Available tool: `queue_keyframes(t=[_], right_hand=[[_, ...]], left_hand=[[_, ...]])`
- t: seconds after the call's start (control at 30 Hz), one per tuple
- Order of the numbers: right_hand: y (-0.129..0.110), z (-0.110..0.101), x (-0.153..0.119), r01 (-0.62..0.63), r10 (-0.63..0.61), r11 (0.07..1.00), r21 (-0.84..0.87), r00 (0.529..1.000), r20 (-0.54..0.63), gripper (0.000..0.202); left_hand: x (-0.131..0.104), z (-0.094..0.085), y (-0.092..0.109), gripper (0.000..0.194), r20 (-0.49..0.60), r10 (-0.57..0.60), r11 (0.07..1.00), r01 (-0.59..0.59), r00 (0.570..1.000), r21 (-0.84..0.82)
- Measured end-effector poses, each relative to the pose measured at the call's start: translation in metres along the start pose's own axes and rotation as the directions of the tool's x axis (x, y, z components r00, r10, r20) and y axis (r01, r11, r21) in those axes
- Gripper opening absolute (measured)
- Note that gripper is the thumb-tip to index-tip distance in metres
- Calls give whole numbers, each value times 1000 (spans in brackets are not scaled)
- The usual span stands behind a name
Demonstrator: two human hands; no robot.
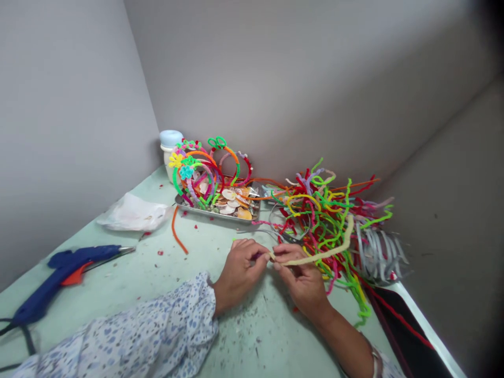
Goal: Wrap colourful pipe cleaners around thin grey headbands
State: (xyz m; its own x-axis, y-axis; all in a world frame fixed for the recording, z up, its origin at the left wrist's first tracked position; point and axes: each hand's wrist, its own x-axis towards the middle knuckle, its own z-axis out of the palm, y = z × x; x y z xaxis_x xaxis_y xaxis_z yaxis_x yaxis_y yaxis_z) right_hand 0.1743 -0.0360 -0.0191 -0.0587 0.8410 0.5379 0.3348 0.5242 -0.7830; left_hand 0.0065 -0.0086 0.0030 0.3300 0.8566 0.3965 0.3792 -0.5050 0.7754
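A cream-coloured pipe cleaner [328,253] runs from between my fingertips out to the right, its far end bent upward. My left hand [244,268] pinches the near end of it between thumb and fingers. Close beside, my right hand [301,278] grips the same strip a little further along. The two hands almost touch, low over the pale green table [157,283]. Fingers hide the very tip of the strip. Behind and right of my right hand lies a tangled heap of colourful pipe cleaners [326,210].
A metal tray [220,214] holds round pieces and decorated headbands [205,173]. Behind it stands a white jar with a blue lid [170,139]. A blue glue gun [51,283], a plastic bag [134,212] and an orange pipe cleaner [178,233] lie left. Grey headbands [381,254] are at right.
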Motion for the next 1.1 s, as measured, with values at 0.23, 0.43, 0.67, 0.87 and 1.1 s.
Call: queue_keyframes(t=[0.23, 0.43, 0.67, 0.87, 1.1], right_hand=[[-1, -2, 2, 79, -78, 991, -108, 997, 13, 10], [-4, -4, 3, 131, -126, 982, -139, 991, 42, 15], [-5, -3, 3, 124, -119, 983, -134, 992, 39, 14], [-4, -3, 1, 147, -138, 978, -150, 988, 67, 19], [-4, -1, 1, 199, -190, 965, -173, 980, 66, 24]], left_hand=[[0, -2, 1, 16, 0, -23, 999, 23, 1000, -24], [-1, -2, 0, 17, -1, -30, 999, 30, 1000, -44], [-2, -2, 0, 15, -21, -43, 994, 41, 999, -97], [-3, -4, 2, 14, -28, -45, 993, 42, 999, -112], [-3, -3, 4, 15, -47, -54, 996, 51, 997, -72]])
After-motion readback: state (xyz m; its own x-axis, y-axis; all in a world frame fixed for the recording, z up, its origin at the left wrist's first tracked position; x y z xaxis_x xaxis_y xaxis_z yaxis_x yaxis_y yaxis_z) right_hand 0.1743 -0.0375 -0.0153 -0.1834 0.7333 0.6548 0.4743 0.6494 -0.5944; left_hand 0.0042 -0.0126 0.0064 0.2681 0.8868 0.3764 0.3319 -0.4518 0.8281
